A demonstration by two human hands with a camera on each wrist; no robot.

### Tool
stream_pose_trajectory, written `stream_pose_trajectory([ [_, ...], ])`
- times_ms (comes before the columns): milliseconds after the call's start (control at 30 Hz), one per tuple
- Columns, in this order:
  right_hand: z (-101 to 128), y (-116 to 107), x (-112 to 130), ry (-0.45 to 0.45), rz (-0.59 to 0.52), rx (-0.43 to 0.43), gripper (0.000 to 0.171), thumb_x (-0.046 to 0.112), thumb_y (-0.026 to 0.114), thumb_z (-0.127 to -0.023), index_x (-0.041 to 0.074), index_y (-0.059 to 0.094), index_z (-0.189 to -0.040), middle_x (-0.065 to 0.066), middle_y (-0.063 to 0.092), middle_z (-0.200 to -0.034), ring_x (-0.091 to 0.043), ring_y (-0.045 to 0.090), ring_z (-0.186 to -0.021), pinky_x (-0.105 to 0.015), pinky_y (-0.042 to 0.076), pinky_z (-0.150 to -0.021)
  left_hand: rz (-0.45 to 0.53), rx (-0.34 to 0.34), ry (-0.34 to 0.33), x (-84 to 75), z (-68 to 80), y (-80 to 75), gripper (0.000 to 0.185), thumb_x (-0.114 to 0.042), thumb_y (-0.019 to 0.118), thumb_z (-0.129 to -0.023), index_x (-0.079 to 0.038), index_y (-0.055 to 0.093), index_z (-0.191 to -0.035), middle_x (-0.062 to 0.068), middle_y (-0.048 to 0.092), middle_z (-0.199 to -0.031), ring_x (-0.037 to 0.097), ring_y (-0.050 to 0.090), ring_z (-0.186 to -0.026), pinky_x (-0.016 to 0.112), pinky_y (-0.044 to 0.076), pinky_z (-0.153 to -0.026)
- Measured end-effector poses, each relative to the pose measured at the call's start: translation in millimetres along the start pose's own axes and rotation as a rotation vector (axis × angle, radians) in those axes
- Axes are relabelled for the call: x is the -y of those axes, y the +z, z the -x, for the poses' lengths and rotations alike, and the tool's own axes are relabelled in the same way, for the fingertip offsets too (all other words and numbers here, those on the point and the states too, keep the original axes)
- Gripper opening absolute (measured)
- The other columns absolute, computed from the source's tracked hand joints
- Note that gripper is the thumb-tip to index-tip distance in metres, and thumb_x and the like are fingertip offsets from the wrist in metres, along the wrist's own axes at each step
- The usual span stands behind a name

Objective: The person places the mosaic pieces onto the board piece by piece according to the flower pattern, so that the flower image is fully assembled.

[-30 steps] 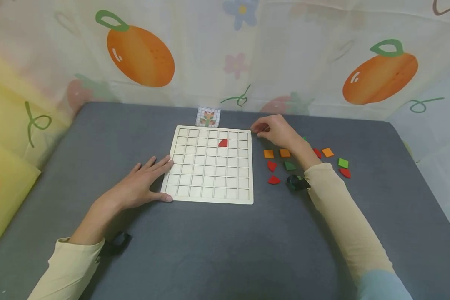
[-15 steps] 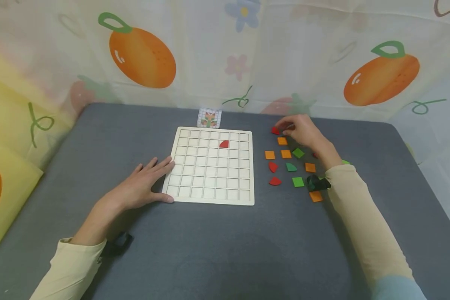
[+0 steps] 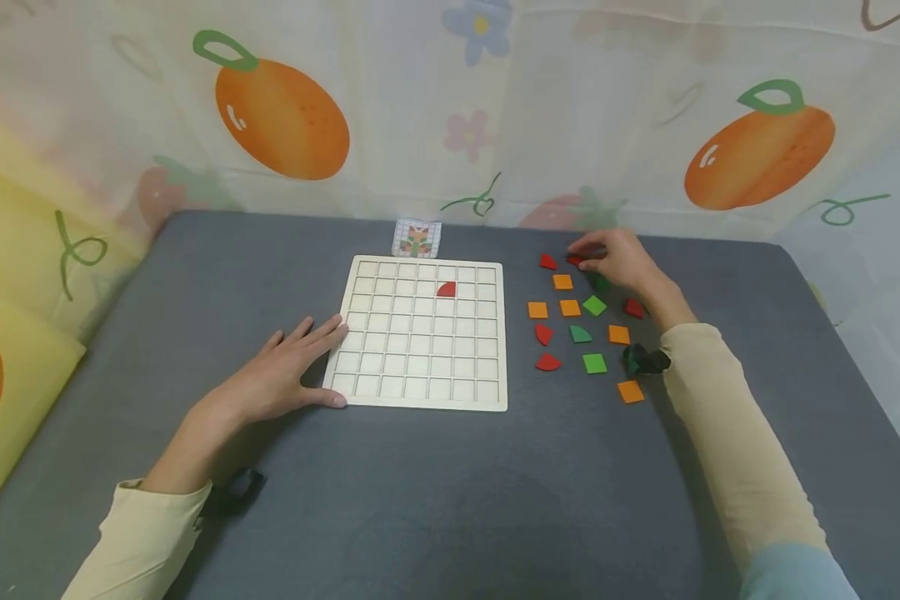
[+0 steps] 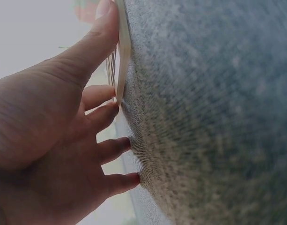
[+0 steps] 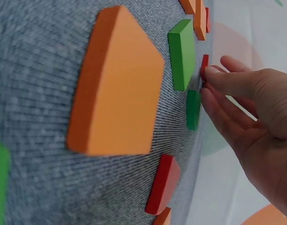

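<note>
A wooden grid board (image 3: 360,392) lies on the grey table, with one red quarter-round piece (image 3: 446,288) in a cell near its top right. My left hand (image 3: 300,354) rests flat on the table, its fingertips and thumb against the board's left edge (image 4: 122,51). At the far side of the loose pieces, my right hand (image 3: 583,260) pinches a small red piece (image 3: 574,260) that still lies on the table. The right wrist view shows thumb and fingertip (image 5: 213,72) on that red piece (image 5: 204,63).
Loose pieces lie right of the board: red (image 3: 547,262), orange squares (image 3: 570,307), green (image 3: 594,363), an orange square (image 3: 630,391) nearest me. A small pattern card (image 3: 417,237) stands behind the board. A fruit-print curtain backs the table. An orange square (image 5: 120,84) fills the right wrist view.
My right hand has moved from the board's top right corner rightward to the far pieces, now onto a red one. The left hand and board have not moved.
</note>
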State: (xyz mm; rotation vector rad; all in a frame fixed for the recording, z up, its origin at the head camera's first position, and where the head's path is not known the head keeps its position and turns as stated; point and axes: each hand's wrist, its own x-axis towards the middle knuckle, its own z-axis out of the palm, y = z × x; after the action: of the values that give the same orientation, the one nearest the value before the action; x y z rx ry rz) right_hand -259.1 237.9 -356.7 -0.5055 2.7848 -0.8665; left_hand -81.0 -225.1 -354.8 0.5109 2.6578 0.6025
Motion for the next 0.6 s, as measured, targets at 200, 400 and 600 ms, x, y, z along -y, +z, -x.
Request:
stream_pose_trajectory([
  [200, 1.1, 2.0, -2.1, 0.015, -0.018, -0.019, 0.027, -0.006, 0.062, -0.092, -0.005, 0.066, -0.119, -0.027, 0.062, -0.121, -0.042, 0.059, -0.112, -0.052, 0.048, -0.094, 0.002, 0.002, -0.002, 0.0, -0.8, 1.4, 0.101, -0.05, 0.075, -0.08, -0.008, 0.024, -0.156, 0.014, 0.016, -0.163, 0.047, 0.007, -0.146, 0.067, 0.004, -0.111],
  [400, 1.8, 3.4, -4.1, 0.038, -0.02, -0.052, 0.026, -0.005, 0.066, -0.09, -0.005, 0.067, -0.116, -0.026, 0.065, -0.117, -0.041, 0.062, -0.107, -0.052, 0.051, -0.089, 0.006, -0.003, 0.006, -0.4, -0.5, 3.3, 0.1, -0.05, 0.075, -0.08, -0.008, 0.025, -0.156, 0.014, 0.017, -0.162, 0.047, 0.008, -0.146, 0.068, 0.005, -0.111],
  [600, 0.7, 3.6, -3.2, 0.029, 0.008, -0.1, 0.023, -0.002, 0.069, -0.089, -0.005, 0.069, -0.111, -0.025, 0.068, -0.11, -0.04, 0.064, -0.102, -0.051, 0.051, -0.087, -0.003, -0.012, 0.003, -0.6, 0.2, 1.4, 0.1, -0.05, 0.075, -0.08, -0.008, 0.026, -0.155, 0.015, 0.017, -0.162, 0.047, 0.009, -0.146, 0.068, 0.005, -0.11],
])
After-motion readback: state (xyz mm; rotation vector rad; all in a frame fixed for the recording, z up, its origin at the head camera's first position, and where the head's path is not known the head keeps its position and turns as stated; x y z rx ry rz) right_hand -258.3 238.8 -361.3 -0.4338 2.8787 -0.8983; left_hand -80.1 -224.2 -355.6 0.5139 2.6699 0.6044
